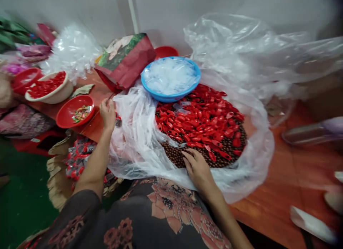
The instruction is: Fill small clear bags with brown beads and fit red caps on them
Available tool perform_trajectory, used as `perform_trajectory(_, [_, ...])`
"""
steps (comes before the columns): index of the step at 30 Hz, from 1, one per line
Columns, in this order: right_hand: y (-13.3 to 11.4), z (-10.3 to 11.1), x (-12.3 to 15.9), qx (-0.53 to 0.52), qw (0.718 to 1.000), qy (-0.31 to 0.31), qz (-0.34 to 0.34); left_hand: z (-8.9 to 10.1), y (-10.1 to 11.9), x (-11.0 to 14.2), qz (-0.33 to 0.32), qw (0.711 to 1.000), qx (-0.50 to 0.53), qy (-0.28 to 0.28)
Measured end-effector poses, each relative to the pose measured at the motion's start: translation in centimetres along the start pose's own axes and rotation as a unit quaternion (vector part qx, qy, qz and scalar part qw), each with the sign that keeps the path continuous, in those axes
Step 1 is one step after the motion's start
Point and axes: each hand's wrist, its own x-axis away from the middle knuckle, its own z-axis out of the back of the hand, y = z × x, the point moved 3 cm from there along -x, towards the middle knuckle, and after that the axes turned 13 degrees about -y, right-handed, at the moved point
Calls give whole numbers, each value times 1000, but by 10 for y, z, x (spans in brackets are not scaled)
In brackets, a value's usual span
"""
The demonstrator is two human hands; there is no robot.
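Note:
My right hand reaches over the near edge of a heap of small brown balls. Its fingers are slightly bent and apart, and nothing shows between them. Red plastic pieces shaped like small scoops lie in a pile on the balls. All of this rests in a spread-out clear plastic bag. My left hand is raised between the bag and a red plate with small colourful bits in it. The left fingers are curled together; what they hold, if anything, is too small to make out.
A blue basin of clear plastic pieces stands at the back of the bag. Leftward are a red printed bag and a cream bowl of red pieces. Below my left arm is a carton of red packed items. Plastic sheeting lies behind.

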Motion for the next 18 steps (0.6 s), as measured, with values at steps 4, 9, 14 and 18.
perform_trajectory(4, [-1, 7, -5, -6, 1000, 9, -18, -57, 73, 3, -111, 991, 45, -68])
perform_trajectory(9, [-4, 12, -8, 15, 1000, 10, -15, -161, 160, 5, -264, 904, -38, -335])
perform_trajectory(14, [5, 20, 8, -1, 998, 29, -51, -208, 169, -10, -208, 880, -135, -405])
perform_trajectory(18, [21, 29, 21, -15, 994, 50, -97, -187, 162, -8, -219, 906, -51, -359])
